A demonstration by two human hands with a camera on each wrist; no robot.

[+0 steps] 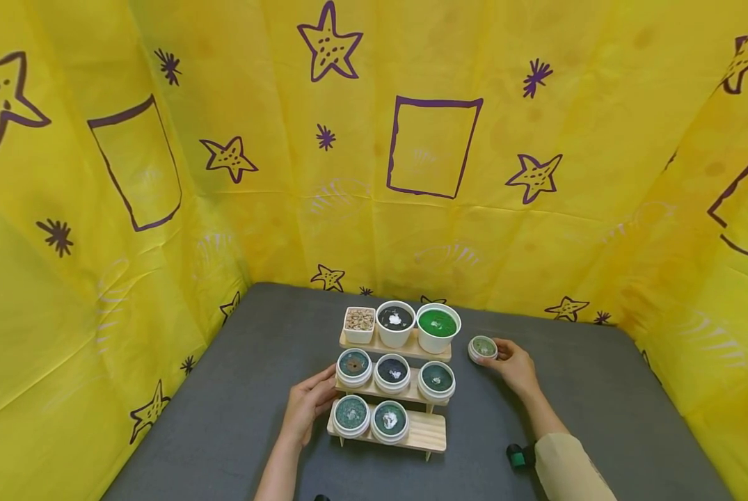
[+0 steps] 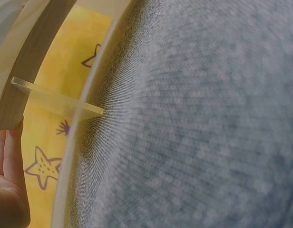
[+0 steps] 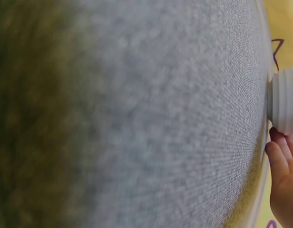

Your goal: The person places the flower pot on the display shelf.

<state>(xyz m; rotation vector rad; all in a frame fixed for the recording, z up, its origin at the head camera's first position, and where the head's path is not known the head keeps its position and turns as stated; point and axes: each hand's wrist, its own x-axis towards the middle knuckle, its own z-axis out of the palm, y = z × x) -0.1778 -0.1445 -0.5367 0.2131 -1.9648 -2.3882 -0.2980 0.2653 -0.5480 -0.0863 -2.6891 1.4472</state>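
Observation:
My left hand [image 1: 306, 405] reaches to the left end of a three-tier wooden stand [image 1: 426, 432], its fairly straight fingers touching the middle shelf's end. The left wrist view shows those fingers [image 2: 11, 154] right at the shelf [image 2: 11, 102]. To the right of the stand, my right hand [image 1: 514, 363] holds a small white round pot [image 1: 482, 348] with pale green filling, thumb and fingers at its right side. In the right wrist view the ribbed side of this pot [image 3: 283, 102] is close to the grey tabletop, with fingertips at it.
On the top shelf stand a square pot of beige pebbles [image 1: 360, 320], a dark-filled pot [image 1: 395, 319] and a bright green one [image 1: 438, 323]. Several more white pots occupy the lower shelves. Yellow patterned cloth [image 1: 361, 236] surrounds the grey table [image 1: 223, 390].

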